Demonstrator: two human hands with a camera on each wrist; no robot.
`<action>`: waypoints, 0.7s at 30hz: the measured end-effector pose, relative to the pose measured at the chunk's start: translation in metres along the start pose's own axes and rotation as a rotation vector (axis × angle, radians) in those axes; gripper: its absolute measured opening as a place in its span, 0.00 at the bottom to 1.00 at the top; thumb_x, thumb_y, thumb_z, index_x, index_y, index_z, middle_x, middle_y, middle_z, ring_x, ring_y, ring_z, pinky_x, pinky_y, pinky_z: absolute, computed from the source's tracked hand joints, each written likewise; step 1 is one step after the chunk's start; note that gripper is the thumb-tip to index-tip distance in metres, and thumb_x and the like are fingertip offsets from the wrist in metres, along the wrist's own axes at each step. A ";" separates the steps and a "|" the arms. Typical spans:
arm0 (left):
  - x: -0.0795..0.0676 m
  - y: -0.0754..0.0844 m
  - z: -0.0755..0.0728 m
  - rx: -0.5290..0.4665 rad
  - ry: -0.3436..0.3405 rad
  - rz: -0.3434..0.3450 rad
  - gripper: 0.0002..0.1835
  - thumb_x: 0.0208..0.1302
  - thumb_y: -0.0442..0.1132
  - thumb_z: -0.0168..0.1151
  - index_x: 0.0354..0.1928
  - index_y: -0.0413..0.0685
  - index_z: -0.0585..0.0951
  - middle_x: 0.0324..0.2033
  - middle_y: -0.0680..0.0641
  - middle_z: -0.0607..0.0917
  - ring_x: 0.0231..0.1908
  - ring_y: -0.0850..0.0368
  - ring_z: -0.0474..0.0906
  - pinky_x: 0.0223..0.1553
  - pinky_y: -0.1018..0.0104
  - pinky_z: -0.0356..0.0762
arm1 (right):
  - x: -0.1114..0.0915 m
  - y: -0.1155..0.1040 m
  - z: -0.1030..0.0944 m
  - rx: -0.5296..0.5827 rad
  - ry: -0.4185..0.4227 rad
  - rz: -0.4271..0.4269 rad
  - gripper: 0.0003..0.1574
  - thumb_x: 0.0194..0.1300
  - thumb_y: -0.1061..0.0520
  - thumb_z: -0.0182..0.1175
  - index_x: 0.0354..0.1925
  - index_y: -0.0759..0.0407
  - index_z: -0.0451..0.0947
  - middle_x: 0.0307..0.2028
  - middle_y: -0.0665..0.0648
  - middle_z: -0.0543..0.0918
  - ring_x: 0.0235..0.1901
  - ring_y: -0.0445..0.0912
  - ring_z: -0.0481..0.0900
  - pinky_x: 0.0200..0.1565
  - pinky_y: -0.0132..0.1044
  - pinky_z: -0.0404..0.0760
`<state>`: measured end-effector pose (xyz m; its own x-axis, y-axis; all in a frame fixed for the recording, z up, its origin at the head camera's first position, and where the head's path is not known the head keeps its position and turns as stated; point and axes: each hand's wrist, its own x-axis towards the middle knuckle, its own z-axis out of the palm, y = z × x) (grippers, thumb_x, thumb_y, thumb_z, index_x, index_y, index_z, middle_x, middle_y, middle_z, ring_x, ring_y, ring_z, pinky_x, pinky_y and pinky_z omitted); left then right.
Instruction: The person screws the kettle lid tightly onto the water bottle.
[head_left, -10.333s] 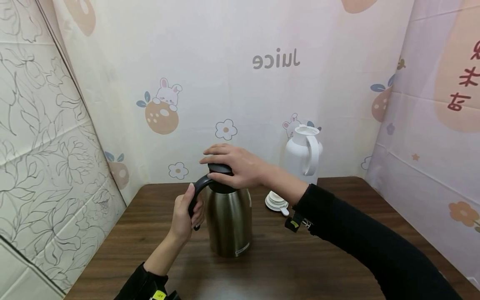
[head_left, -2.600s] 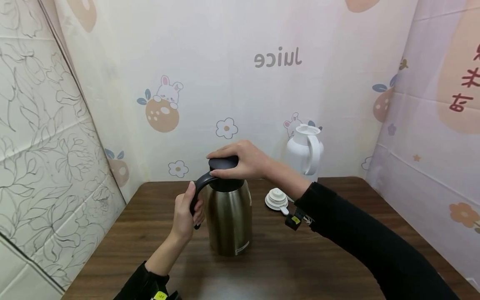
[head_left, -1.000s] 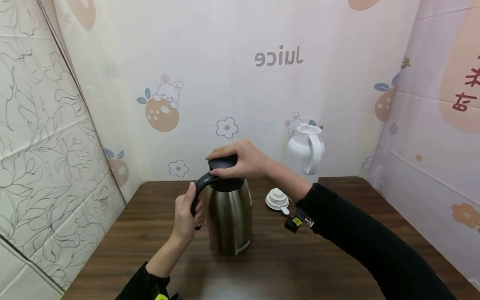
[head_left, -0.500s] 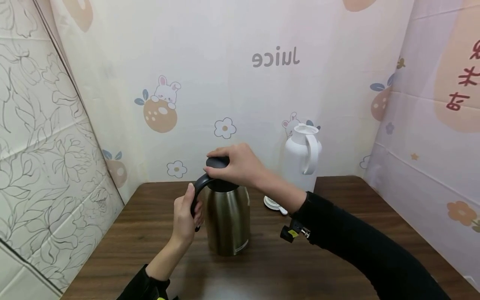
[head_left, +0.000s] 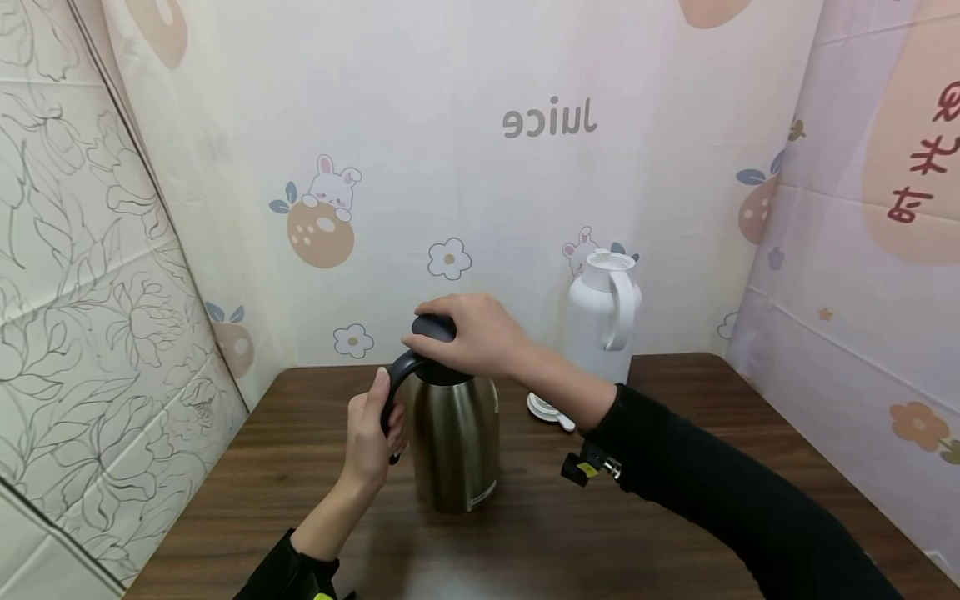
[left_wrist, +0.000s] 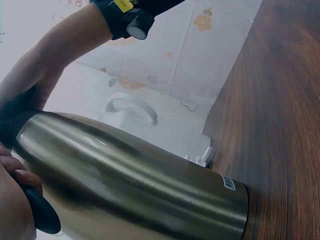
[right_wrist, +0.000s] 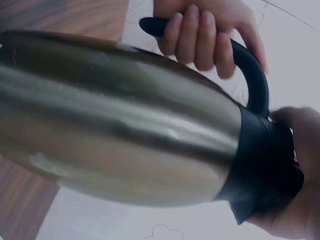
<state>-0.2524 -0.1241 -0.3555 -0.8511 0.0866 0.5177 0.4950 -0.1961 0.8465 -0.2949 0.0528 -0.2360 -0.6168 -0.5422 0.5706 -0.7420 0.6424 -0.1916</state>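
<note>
A bronze-toned steel thermos jug (head_left: 453, 442) stands upright on the wooden table. My left hand (head_left: 369, 433) grips its black handle (head_left: 402, 371), thumb uppermost; the right wrist view shows the fingers of that left hand (right_wrist: 200, 45) curled round it. On top, my right hand (head_left: 480, 337) holds the black lid (head_left: 433, 327), thumb on the near side and fingers on the far side. The palm hides the lid's right part. Whether the lid is seated or loose I cannot tell.
Behind to the right stands a white jug (head_left: 588, 325) with its top uncovered. A white stopper (head_left: 542, 407) lies in front of it, partly covered by my right forearm. Printed cloth hangs behind the table (head_left: 600, 533) and at both sides.
Ten seconds ago the right hand lay flatter over the lid; its fingers now curl round it. Within the last second that hand turned and shifted slightly left. The left hand kept its hold.
</note>
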 end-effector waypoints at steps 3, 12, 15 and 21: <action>0.000 -0.001 -0.001 0.000 -0.005 -0.001 0.37 0.80 0.53 0.37 0.16 0.31 0.57 0.06 0.57 0.60 0.06 0.59 0.53 0.04 0.58 0.50 | 0.001 0.007 -0.005 0.015 -0.082 -0.107 0.27 0.65 0.40 0.60 0.56 0.51 0.82 0.50 0.49 0.85 0.46 0.38 0.78 0.46 0.38 0.81; 0.001 -0.002 -0.002 -0.012 -0.011 -0.003 0.36 0.80 0.52 0.36 0.16 0.31 0.57 0.06 0.58 0.60 0.05 0.60 0.53 0.04 0.58 0.49 | 0.008 0.032 -0.014 0.269 -0.274 -0.313 0.28 0.66 0.47 0.62 0.62 0.50 0.77 0.61 0.52 0.77 0.59 0.38 0.71 0.56 0.44 0.77; 0.001 -0.001 -0.002 -0.012 -0.012 -0.003 0.36 0.80 0.53 0.36 0.15 0.31 0.57 0.06 0.58 0.60 0.05 0.60 0.53 0.04 0.59 0.50 | 0.009 0.035 -0.012 0.302 -0.252 -0.328 0.26 0.65 0.48 0.64 0.60 0.48 0.79 0.59 0.50 0.79 0.57 0.37 0.73 0.53 0.42 0.78; 0.000 -0.001 -0.001 -0.010 0.009 -0.014 0.37 0.79 0.54 0.36 0.16 0.31 0.57 0.06 0.58 0.60 0.05 0.61 0.53 0.04 0.61 0.50 | 0.010 0.033 -0.003 0.285 -0.140 -0.338 0.20 0.62 0.52 0.64 0.54 0.49 0.83 0.52 0.49 0.83 0.51 0.35 0.76 0.49 0.38 0.79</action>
<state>-0.2534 -0.1245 -0.3563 -0.8594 0.0807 0.5049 0.4816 -0.2043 0.8523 -0.3244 0.0700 -0.2343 -0.3428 -0.7759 0.5296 -0.9381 0.2529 -0.2367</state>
